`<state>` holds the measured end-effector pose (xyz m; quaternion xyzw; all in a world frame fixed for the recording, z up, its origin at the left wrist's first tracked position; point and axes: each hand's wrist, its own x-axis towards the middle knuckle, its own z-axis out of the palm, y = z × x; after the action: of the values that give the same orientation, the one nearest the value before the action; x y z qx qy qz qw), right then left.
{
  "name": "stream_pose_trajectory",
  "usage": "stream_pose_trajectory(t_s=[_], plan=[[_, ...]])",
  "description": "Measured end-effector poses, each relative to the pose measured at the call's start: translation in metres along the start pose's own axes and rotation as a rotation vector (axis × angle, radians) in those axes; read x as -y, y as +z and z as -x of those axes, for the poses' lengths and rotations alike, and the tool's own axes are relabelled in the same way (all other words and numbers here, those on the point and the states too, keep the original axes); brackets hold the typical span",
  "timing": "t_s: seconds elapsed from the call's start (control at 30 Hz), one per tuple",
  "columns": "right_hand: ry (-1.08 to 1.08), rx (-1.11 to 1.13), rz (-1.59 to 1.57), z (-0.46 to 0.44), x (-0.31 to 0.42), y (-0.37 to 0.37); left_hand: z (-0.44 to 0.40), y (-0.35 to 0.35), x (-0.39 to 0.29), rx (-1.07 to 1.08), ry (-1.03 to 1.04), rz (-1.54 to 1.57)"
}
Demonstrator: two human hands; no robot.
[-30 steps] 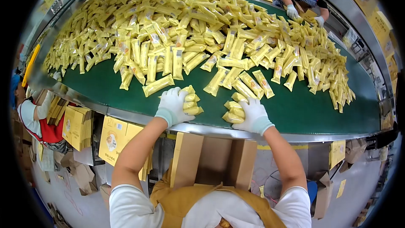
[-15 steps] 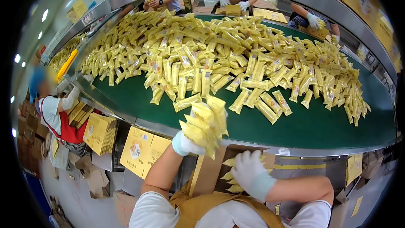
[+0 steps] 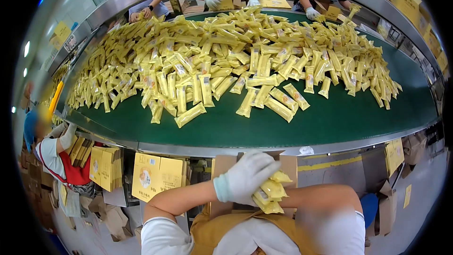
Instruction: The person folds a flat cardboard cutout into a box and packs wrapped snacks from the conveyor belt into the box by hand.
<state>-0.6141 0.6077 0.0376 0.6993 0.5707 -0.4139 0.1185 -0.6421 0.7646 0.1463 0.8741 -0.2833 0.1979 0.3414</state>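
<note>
My left hand [image 3: 247, 177], in a white glove with a pale green cuff, is closed around a bunch of yellow snack packets [image 3: 271, 191]. It is held over an open cardboard box [image 3: 288, 165] right in front of my body. My right forearm [image 3: 321, 196] reaches in from the right toward the same box. The right hand itself is hidden behind the packets and the left hand, so its fingers do not show. A large heap of the same wrapped packets [image 3: 203, 52] lies on the green conveyor belt [image 3: 212, 132] beyond the box.
Flattened yellow cartons [image 3: 158, 177] stand left of the box. A person in a red apron [image 3: 71, 160] works at the far left. Across the belt, co-workers' gloved hands [image 3: 212, 1] handle packets and cartons. The belt's metal edge [image 3: 330, 147] runs before me.
My left hand has come down from above the belt's edge to the box, still with packets. My right hand has dropped out of sight. The view has shifted, with the heap appearing further left.
</note>
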Motion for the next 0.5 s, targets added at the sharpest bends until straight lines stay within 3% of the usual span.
stream_pose_trajectory(t_s=[0.1,0.2,0.33,0.5], plan=[[-0.055,-0.064,-0.102,-0.01,-0.001,0.019,0.011,0.021,-0.003,0.048,-0.047,-0.22],[-0.091,-0.113,-0.138,-0.026,-0.001,0.041,0.021,0.036,-0.007,0.051,-0.334,-0.261],[-0.127,-0.152,-0.165,-0.038,-0.002,0.051,0.028,0.053,-0.004,0.08,-0.31,-0.595],[-0.152,-0.193,-0.179,-0.042,-0.006,0.062,0.025,0.059,-0.001,0.11,-0.314,-0.64]])
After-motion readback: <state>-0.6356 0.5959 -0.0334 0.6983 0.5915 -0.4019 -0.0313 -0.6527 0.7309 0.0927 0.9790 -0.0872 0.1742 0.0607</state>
